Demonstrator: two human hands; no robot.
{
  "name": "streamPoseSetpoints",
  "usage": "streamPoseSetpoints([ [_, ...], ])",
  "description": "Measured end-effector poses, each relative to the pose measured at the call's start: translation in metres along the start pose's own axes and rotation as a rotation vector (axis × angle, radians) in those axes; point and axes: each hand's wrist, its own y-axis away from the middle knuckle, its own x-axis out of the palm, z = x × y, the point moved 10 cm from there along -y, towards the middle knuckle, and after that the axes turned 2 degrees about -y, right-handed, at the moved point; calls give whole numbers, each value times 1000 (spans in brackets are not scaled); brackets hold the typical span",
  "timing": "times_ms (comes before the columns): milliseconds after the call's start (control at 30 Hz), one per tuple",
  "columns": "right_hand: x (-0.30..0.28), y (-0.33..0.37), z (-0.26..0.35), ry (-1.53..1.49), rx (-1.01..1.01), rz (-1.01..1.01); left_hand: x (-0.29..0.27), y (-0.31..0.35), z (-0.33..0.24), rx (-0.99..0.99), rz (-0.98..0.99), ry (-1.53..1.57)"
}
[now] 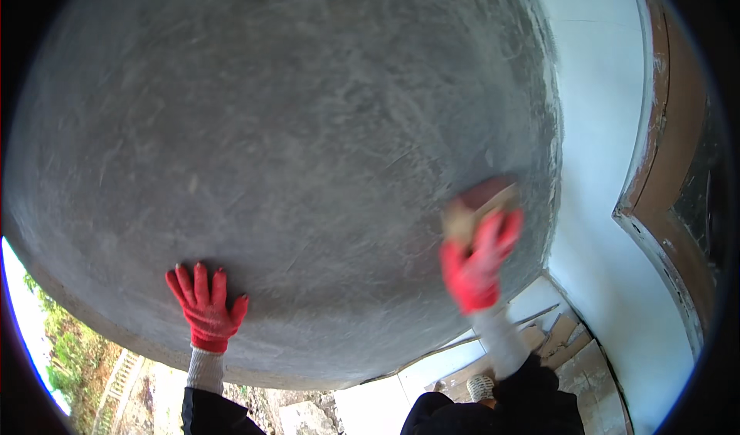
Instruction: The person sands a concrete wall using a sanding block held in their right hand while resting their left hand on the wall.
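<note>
A grey plastered wall point(308, 142) fills most of the view, with pale streaks and faint scratches on its surface. My left hand point(206, 304), in a red-coated glove with a white cuff, lies flat on the wall's lower left part, fingers spread and holding nothing. Farther right, my right hand point(478, 269) wears the same kind of glove and grips a sanding block point(482, 204), tan with a reddish-brown face. The block is against or close to the wall, near its right edge. Motion blurs the block and hand, and the fingers partly cover its lower side.
A white wall point(597, 127) meets the grey one along a rough edge at the right. Beyond it stands a brown frame point(655, 165) with a dark pane. Cardboard pieces point(566, 335) lie on the floor below my right arm. Greenery point(69, 358) and rubble show outside, lower left.
</note>
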Motion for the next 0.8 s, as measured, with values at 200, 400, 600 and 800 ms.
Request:
streamPoseSetpoints([
  [200, 38, 76, 51, -388, -499, 257, 0, 8, 3, 0, -6, -30],
  [400, -41, -95, -74, -260, 288, -263, 6, 13, -1, 36, 9, -2],
  [600, -14, -82, 42, -106, -353, -134, 1, 8, -4, 69, -17, -32],
  [800, -18, 24, -169, -229, 622, -290, 6, 8, -19, 194, 14, -29],
])
